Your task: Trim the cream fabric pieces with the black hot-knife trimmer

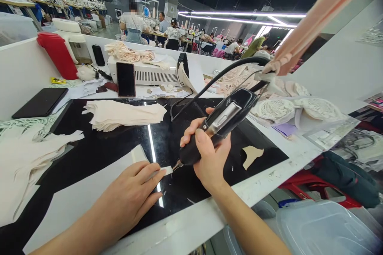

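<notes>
My right hand [211,163] is wrapped round a black corded hand-held cutter [230,113], with the thumb on its near side. The cutter's thin metal tip points down-left to the end of a narrow white fabric piece [167,170]. Whether tip and fabric touch is hard to tell. Across that piece lies my left hand [131,193], fingers close together and pressing it onto the glossy black board [191,185]. Most of the piece is hidden under the fingers. A large white sheet [77,195] extends beneath my left hand and forearm.
Cream fabric stacks lie behind [125,114] and at the left [26,167]. A beige scrap [251,156] sits right of the cutter. Its black cable [221,73] arches toward hanging pink cloth [323,20]. Behind stand a phone [125,79] and a white vented box [155,75].
</notes>
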`<state>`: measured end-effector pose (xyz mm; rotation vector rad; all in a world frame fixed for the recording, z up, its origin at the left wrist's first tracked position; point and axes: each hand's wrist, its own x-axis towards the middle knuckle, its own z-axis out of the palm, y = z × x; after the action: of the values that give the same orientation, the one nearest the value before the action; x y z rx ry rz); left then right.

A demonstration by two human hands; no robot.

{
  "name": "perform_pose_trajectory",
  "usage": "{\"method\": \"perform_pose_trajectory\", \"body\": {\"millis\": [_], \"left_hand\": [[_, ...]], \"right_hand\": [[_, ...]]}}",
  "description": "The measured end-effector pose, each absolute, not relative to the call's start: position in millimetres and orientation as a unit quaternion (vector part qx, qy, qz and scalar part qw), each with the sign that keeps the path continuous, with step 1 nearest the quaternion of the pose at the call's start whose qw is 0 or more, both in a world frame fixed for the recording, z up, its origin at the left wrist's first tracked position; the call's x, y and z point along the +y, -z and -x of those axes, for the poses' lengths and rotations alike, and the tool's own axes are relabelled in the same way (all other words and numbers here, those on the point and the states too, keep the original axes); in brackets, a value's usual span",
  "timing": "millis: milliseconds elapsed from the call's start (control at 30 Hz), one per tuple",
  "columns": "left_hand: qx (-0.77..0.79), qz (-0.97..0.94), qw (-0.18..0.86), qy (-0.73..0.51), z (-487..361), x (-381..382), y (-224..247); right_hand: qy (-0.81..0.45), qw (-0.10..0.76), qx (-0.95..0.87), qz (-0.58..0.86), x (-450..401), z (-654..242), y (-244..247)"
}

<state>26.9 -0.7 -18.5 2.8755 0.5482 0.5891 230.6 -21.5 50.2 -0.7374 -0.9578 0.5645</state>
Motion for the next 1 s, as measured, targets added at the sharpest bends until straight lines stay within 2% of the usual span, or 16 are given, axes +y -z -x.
{"method": "perform_pose_trajectory", "body": {"millis": [467,1000], "left_hand": [[0.165,-0.948,0.150,-0.228,-24,20,13],[0.169,-0.951,0.133,-0.222,-23,18,17]], "right_hand": [[-0.256,0.786,-0.442,0.348,-26,-232,-52],[-0.243,0.778,-0.446,0.371,-32,-236,-52]]}}
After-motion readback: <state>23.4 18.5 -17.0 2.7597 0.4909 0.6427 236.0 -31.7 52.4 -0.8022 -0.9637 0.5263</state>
